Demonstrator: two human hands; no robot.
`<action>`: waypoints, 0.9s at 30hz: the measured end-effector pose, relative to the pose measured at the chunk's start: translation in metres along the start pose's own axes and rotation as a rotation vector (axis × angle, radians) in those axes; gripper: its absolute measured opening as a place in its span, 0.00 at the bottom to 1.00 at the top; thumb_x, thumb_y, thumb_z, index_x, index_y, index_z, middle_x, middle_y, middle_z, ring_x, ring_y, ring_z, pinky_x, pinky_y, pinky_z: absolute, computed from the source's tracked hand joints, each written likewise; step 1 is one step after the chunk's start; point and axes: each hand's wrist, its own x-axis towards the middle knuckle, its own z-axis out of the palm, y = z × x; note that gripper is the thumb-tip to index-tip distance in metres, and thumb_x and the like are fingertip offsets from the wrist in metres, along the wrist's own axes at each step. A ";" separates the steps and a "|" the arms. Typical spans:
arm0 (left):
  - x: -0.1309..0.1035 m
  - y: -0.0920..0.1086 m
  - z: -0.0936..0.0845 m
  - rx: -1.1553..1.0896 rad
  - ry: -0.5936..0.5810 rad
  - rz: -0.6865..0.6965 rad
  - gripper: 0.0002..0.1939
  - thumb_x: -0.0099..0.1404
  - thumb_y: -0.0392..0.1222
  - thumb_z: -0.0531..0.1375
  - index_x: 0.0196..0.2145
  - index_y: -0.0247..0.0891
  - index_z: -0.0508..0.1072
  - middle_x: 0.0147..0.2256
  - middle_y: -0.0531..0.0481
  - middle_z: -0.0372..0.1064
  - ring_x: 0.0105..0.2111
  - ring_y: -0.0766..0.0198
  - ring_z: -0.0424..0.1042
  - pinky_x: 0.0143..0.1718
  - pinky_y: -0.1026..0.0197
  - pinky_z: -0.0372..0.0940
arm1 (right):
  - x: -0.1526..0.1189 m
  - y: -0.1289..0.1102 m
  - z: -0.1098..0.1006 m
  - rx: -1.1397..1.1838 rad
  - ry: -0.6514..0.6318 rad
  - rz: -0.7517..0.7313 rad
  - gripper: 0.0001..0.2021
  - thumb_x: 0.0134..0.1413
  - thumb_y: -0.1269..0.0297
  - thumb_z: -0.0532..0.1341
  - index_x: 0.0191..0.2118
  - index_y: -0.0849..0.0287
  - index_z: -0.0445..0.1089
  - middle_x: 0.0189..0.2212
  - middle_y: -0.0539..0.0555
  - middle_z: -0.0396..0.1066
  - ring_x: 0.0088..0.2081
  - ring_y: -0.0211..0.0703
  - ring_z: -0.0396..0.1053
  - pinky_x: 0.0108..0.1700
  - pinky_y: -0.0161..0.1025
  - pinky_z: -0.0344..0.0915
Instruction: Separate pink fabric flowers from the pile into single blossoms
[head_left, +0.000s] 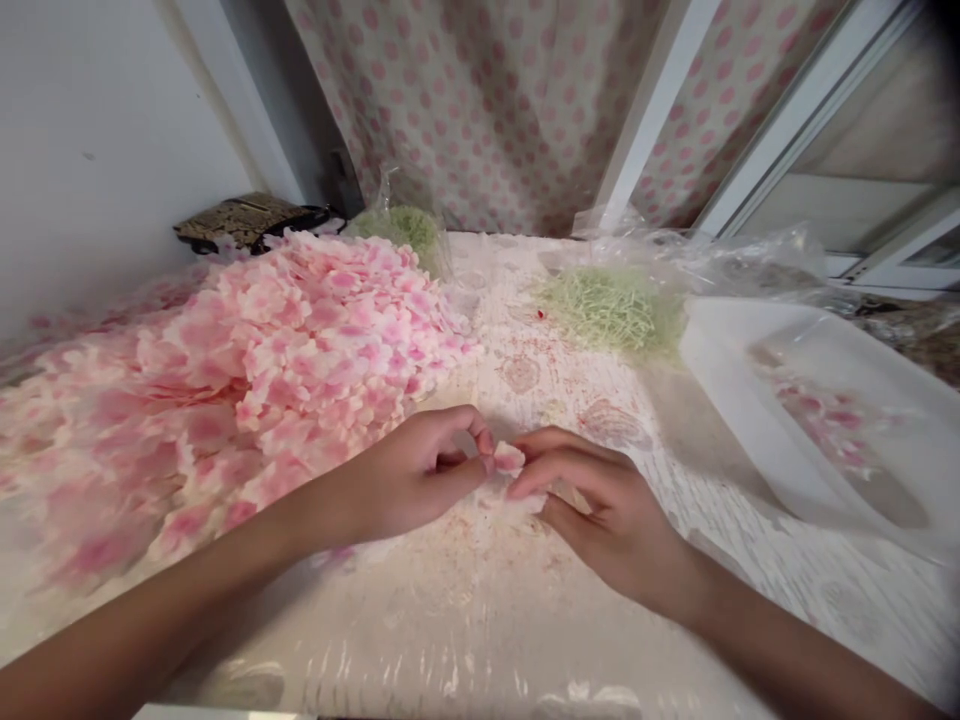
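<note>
Left hand (424,475), right hand (611,510): fingers pinching small pink petal (509,458). White tray (724,385): few flowers (829,420). Flower heap (300,350) large; probably early stage.

The only view comes from the head of the person; it faces forward and also down, over the table (390,612). The camera is quite near to the left hand (416,470) and the right hand (611,505), which are around the middle and are seen from above and behind. On the far side, the view reaches a dotted curtain (510,110); it includes also a wall (97,120) on the left and a white frame (801,118) on the right.
</note>
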 end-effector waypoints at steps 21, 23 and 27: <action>0.002 -0.012 0.013 0.105 0.074 0.131 0.15 0.64 0.44 0.52 0.23 0.34 0.65 0.17 0.59 0.42 0.18 0.73 0.45 0.17 0.67 0.41 | -0.001 -0.003 0.000 -0.015 0.015 -0.023 0.11 0.49 0.80 0.57 0.34 0.56 0.66 0.38 0.52 0.66 0.41 0.40 0.68 0.41 0.38 0.64; 0.002 -0.013 0.014 0.209 0.133 0.160 0.15 0.64 0.43 0.53 0.22 0.34 0.65 0.16 0.59 0.44 0.18 0.74 0.47 0.18 0.68 0.43 | -0.001 -0.003 0.000 -0.029 0.014 -0.025 0.11 0.48 0.80 0.57 0.33 0.56 0.66 0.39 0.52 0.66 0.41 0.40 0.68 0.41 0.38 0.63; 0.000 -0.016 0.016 0.330 0.161 0.243 0.13 0.64 0.40 0.52 0.22 0.34 0.64 0.16 0.59 0.48 0.17 0.74 0.50 0.19 0.69 0.45 | 0.000 -0.001 0.000 -0.023 0.048 0.012 0.08 0.51 0.78 0.58 0.33 0.56 0.65 0.36 0.51 0.67 0.38 0.38 0.69 0.38 0.36 0.64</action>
